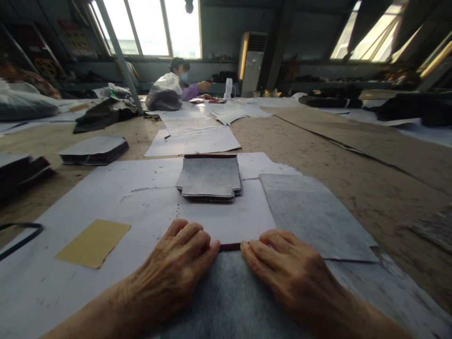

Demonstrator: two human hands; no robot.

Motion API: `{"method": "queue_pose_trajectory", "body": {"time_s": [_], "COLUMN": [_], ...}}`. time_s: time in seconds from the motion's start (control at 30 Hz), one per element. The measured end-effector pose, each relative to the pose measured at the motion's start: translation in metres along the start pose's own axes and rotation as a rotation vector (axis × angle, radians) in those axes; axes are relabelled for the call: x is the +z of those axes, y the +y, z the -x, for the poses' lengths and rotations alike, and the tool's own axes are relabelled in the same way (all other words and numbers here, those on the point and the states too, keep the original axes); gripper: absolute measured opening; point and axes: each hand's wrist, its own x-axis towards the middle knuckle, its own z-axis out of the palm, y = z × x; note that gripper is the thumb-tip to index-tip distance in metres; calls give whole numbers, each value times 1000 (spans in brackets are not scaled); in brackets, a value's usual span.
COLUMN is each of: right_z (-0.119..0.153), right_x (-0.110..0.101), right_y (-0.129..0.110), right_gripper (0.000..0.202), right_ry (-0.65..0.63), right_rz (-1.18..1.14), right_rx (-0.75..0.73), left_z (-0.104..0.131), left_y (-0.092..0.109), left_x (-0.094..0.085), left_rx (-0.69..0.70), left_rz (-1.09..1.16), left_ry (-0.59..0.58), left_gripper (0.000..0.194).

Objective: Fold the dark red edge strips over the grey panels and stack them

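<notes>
Grey sheet (229,296), nearer than stack (210,174), likely light, pliable; hold by maroon edge (230,246), where left hand (180,263) and right hand (293,270) press, fingers bunched, pinch unclear.

Hands: two, left hand (180,263) and right hand (293,270)
Loose grey pieces: two, a near piece (229,296) between the hands, a side piece (314,216) to the right
Stacks: three, a middle stack (210,174), a left stack (93,149), an edge stack (21,176)
Yellow card (93,242): one
Black loop (24,240): one
Slanted pole (122,56): one
Tall cabinet (252,63): one
Purple-sleeved co-worker (192,92): one
</notes>
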Motion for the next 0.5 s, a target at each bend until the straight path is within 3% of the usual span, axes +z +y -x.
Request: {"method": "queue_pose_trajectory", "body": {"time_s": [0.17,0.27,0.5], "right_z": [-10,-20,-22], "right_x": [-3,-1,11], "right_y": [-15,-23,-22], "right_gripper": [33,33,30], "right_ry": [-50,-4,-49], "right_rz": [165,223,-50], "right_rx": [-56,-61,-19], "left_z": [-2,-2,2], "left_y": [0,0,-6], "left_x": [0,0,-3], "left_rx": [-1,-9,-30], "left_rz": [7,42,130], "left_ry": [-3,-17,-30], "left_gripper": [29,30,32]}}
